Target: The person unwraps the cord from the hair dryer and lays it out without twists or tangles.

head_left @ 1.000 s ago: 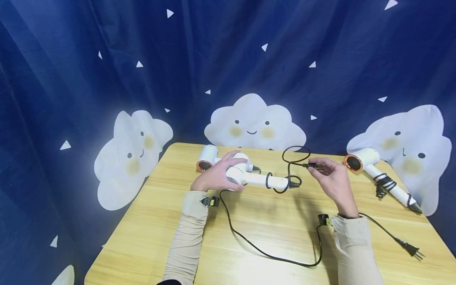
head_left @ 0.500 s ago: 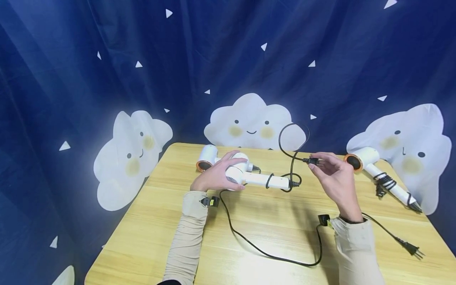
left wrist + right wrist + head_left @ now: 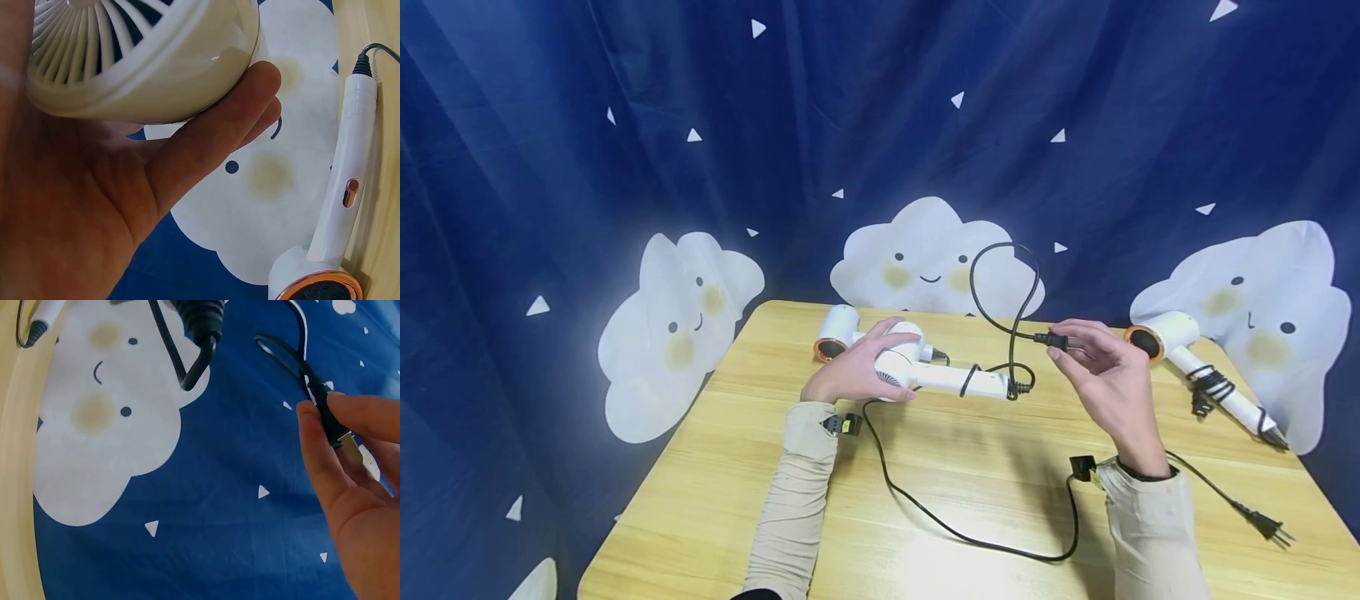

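My left hand (image 3: 855,367) grips the head of a white hair dryer (image 3: 958,379), fingers and thumb wrapped round it, above the table. In the left wrist view its vented end (image 3: 81,50) lies against the palm. Between thumb and fingers, my right hand (image 3: 1112,383) pinches a black two-pin plug (image 3: 1057,340); the right wrist view shows the metal prongs (image 3: 351,449) turned toward the palm. From the plug, the black cord (image 3: 973,287) rises in a loop and comes down to the handle's end, with a turn lying round the handle.
A second white hair dryer (image 3: 838,325) with a copper rim lies behind the left hand. Another (image 3: 1225,392), its cord wound round the handle, lies at the right. A loose black cable (image 3: 970,540) runs across the wooden table (image 3: 700,500), and a plug (image 3: 1262,525) lies at the right.
My right hand has moved slightly right with the plug. The cord loop has risen, and the turns near the handle's end have shifted. The left hand and the held hair dryer stay put.
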### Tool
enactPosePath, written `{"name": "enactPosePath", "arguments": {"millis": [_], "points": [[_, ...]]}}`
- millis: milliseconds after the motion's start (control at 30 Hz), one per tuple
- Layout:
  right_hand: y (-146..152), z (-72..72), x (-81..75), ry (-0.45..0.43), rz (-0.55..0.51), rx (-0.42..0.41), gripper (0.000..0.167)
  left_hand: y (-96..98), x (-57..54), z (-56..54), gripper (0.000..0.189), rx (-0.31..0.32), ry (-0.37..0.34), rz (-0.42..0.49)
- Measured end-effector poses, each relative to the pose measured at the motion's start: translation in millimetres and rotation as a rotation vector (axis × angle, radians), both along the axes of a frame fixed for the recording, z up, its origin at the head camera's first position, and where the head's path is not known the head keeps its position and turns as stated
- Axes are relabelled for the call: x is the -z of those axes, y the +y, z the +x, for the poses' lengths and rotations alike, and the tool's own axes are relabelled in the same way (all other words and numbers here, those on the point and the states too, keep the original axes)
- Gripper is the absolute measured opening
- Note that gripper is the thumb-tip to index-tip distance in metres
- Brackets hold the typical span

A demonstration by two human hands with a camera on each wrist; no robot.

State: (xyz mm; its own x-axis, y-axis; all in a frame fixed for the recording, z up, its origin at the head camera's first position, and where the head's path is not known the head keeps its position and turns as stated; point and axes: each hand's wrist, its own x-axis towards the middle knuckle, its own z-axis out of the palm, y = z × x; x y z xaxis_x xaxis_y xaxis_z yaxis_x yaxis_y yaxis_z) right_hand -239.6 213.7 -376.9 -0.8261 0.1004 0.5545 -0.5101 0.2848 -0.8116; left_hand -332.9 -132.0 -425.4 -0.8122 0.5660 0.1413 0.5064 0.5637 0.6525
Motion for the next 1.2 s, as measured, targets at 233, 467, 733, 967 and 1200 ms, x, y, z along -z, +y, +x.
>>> {"name": "enactPosePath", "arguments": {"millis": [233,467,733,967,1200], "points": [[-0.3,1.5,-0.6,0.082,-0.082,-0.145,0.031,-0.5,1.4,-1.1,0.087,-0.01,0.002,-0.008],[-1.3,2.2,-0.1,0.149,-0.133,-0.305,0.021,-1.7,1.3,-1.2,0.087,-0.014,-0.011,-0.003],[0.9,1.3,0.4,0.182,-0.113,-0.381,0.023,-1.4,0.8,-0.6,0.087,-0.016,-0.012,-0.009],[1.1,1.2,0.0,0.155,-0.129,-0.412,0.022,-1.7,0.1,-1.3,0.087,-0.013,-0.003,-0.016],[2.7,2.3,0.0,0.076,-0.133,-0.471,0.022,-2.1,-0.6,-1.1,0.087,-0.014,-0.007,-0.013]]}}
